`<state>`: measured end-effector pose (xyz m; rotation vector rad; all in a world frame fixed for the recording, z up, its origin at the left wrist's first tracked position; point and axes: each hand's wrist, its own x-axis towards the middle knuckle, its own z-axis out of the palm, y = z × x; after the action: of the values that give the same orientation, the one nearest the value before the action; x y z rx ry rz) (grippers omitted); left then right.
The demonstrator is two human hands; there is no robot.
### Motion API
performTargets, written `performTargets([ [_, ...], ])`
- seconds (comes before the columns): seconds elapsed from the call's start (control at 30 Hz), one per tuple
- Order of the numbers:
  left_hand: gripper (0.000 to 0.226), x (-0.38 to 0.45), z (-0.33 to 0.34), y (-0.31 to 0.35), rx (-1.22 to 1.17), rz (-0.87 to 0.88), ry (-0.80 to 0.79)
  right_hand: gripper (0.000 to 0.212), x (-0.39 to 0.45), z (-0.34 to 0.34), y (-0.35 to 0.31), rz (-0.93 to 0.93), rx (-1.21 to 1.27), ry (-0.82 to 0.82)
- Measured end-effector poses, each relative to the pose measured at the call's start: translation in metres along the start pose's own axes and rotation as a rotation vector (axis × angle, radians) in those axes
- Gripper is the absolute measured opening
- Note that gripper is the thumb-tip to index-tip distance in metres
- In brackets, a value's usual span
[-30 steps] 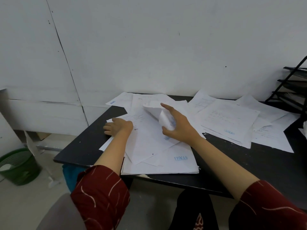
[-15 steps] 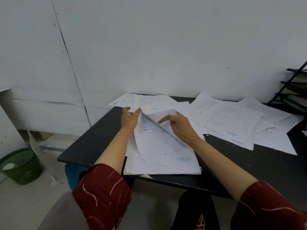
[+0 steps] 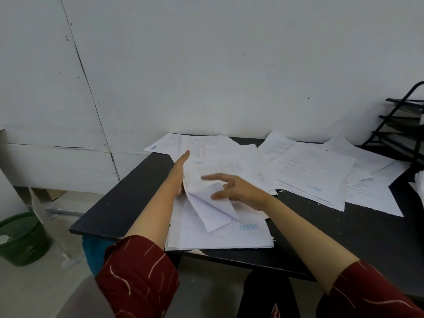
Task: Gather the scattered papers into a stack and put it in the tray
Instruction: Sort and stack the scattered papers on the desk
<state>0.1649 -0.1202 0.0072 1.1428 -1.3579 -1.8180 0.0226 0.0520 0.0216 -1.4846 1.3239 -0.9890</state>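
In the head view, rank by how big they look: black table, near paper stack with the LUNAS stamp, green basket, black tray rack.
1. Black table
2. Near paper stack
3. Green basket and black tray rack: look alike, both cut off by the frame, unranked.

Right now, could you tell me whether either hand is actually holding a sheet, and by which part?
The left hand presses flat against the left edge of the lifted sheets. The right hand spreads open over them; no pinch shows.

Dim, soft light (edges warped)
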Motion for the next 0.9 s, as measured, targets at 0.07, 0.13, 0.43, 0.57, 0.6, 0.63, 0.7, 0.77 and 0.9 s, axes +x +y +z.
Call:
performTargets([
  [0.07,0.091,-0.006,0.004,0.0,0.062,-0.03,0.001,0.044,-0.003,0.0,-0.006,0.072,-0.034,-0.129],
  [0.13,0.078,-0.008,0.009,-0.003,0.178,-0.002,0.086,0.036,-0.004,0.0,-0.009,0.12,-0.005,-0.21],
  [0.43,0.053,-0.031,0.032,0.023,0.014,0.352,-0.126,0.084,-0.01,-0.088,0.008,0.069,0.0,0.858],
  [0.57,0.052,-0.043,0.064,0.063,0.018,0.493,-0.214,0.046,-0.027,-0.122,-0.021,-0.08,0.1,0.72],
  [0.6,0.054,-0.046,0.072,0.073,0.011,0.527,-0.223,0.041,-0.03,-0.128,-0.031,-0.141,0.098,0.759],
  [0.63,0.055,-0.048,0.08,0.084,-0.001,0.559,-0.227,0.04,-0.034,-0.135,-0.042,-0.207,0.102,0.799],
  [0.7,0.054,-0.056,0.092,0.104,-0.001,0.627,-0.238,0.048,-0.039,-0.147,-0.062,-0.321,0.102,0.83],
  [0.77,0.048,-0.063,0.101,0.117,0.055,0.674,-0.266,0.058,-0.044,-0.156,-0.072,-0.357,0.075,0.827],
  [0.9,0.051,-0.058,0.107,0.102,0.12,0.65,-0.309,0.061,-0.049,-0.157,-0.048,-0.202,0.035,0.831],
])
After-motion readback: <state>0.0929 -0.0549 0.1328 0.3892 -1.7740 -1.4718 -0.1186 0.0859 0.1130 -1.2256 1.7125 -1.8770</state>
